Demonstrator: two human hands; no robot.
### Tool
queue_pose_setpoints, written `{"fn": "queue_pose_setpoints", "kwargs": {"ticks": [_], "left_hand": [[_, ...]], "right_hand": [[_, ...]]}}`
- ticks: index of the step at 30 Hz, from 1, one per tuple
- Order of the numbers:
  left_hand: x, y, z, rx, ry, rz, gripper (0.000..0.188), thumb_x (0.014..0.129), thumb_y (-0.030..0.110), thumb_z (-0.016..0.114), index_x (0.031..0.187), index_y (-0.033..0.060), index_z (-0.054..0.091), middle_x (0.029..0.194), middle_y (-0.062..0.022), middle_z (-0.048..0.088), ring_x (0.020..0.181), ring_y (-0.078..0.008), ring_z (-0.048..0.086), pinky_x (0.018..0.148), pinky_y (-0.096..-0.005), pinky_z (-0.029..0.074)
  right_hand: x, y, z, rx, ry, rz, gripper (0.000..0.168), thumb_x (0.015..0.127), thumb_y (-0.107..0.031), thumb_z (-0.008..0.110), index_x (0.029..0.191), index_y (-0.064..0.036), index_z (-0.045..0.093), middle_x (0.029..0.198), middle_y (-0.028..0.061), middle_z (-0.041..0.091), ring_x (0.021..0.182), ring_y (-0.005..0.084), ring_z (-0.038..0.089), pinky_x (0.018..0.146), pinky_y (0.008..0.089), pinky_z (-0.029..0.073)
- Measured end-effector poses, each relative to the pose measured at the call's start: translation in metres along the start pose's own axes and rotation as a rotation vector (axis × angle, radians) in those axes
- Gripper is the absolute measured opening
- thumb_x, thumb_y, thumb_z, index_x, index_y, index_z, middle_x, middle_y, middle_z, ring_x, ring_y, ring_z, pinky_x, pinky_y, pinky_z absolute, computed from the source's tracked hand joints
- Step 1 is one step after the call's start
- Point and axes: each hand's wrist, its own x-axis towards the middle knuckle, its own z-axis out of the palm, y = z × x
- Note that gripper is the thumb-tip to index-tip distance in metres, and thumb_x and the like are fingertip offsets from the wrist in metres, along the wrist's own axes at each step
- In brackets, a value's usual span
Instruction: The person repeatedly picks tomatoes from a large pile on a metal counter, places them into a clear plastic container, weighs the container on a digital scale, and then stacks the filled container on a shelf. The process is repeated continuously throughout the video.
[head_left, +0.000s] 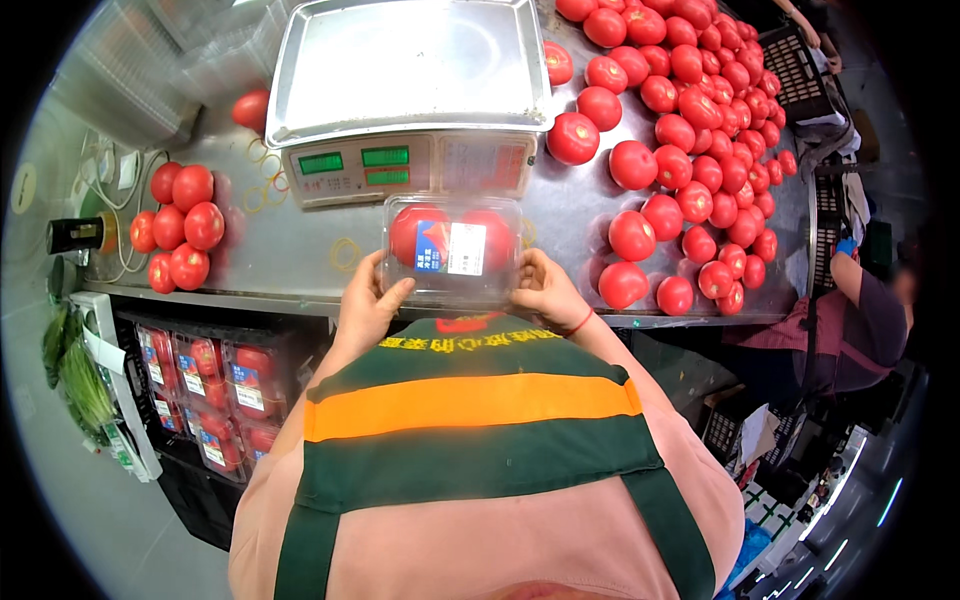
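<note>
Between my two hands is a clear plastic clamshell box (453, 289) with red tomatoes (411, 232) inside. A blue printed label and a white label with writing sit on its lid. My left hand (376, 294) grips the box's left side, thumb on the near corner. On the other side my right hand (546, 291) grips the right edge, with its fingers curled. The box is at the table's front edge, just before a digital weighing scale (360, 191). Bare metal shows on the scale's tray (405, 67), and its green displays are lit.
Loose tomatoes (697, 150) cover the steel table's right side; a smaller group (184, 225) lies left. Stacked clear boxes (127, 82) stand back left. Rubber bands (345, 253) lie near the scale. Below left, a black crate (127, 322) holds packed tomatoes. Another person (847, 322) is at right.
</note>
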Motion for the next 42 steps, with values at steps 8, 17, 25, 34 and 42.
{"fn": "queue_pose_setpoints", "kwargs": {"ticks": [8,17,25,34,42], "left_hand": [[-0.007,0.02,0.004,-0.994,-0.052,0.101,0.059,0.086,0.032,0.063,0.135,0.0129,0.037,0.128,-0.0069,0.045,0.114,-0.0206,0.048,0.092,-0.0379,0.044],[0.027,0.012,-0.031,-1.241,-0.216,0.066,0.077,0.076,0.06,0.062,0.131,0.0089,0.041,0.121,-0.0119,0.053,0.109,-0.0307,0.054,0.091,-0.0503,0.046],[0.03,0.029,-0.016,-1.205,-0.435,-0.005,0.075,0.082,0.059,0.055,0.128,0.0022,0.043,0.116,-0.0139,0.056,0.095,-0.0242,0.062,0.081,-0.0426,0.053],[0.044,0.03,0.01,-1.229,-0.761,-0.127,0.051,0.089,0.042,0.056,0.121,0.0028,0.054,0.113,-0.0093,0.062,0.102,-0.0198,0.061,0.09,-0.0388,0.048],[0.021,0.049,-0.022,-0.904,-0.753,-0.205,0.048,0.088,0.04,0.059,0.117,0.0012,0.056,0.11,-0.0083,0.063,0.101,-0.0164,0.06,0.091,-0.0312,0.046]], "right_hand": [[0.007,-0.025,0.078,-0.106,-0.179,-0.396,0.024,0.074,0.003,0.062,0.089,-0.004,0.045,0.079,0.0025,0.052,0.073,0.0088,0.055,0.064,0.0254,0.049],[0.028,-0.031,0.003,-1.298,0.438,-0.632,0.009,0.08,-0.013,0.058,0.084,-0.006,0.061,0.086,0.012,0.06,0.08,0.0311,0.059,0.071,0.0407,0.048],[0.032,-0.044,0.0,-1.276,0.381,-0.617,0.009,0.082,-0.012,0.056,0.085,-0.004,0.057,0.083,0.016,0.059,0.08,0.0346,0.057,0.071,0.0428,0.046],[0.048,-0.095,0.082,-0.514,-0.008,-0.512,0.029,0.088,-0.014,0.056,0.114,-0.002,0.054,0.105,0.0085,0.063,0.095,0.0263,0.06,0.085,0.0358,0.047],[0.119,-0.183,0.14,0.168,-0.794,-0.039,0.063,0.093,-0.037,0.046,0.14,0.001,0.026,0.122,0.028,0.05,0.074,0.0205,0.057,0.069,0.0324,0.05]]}}
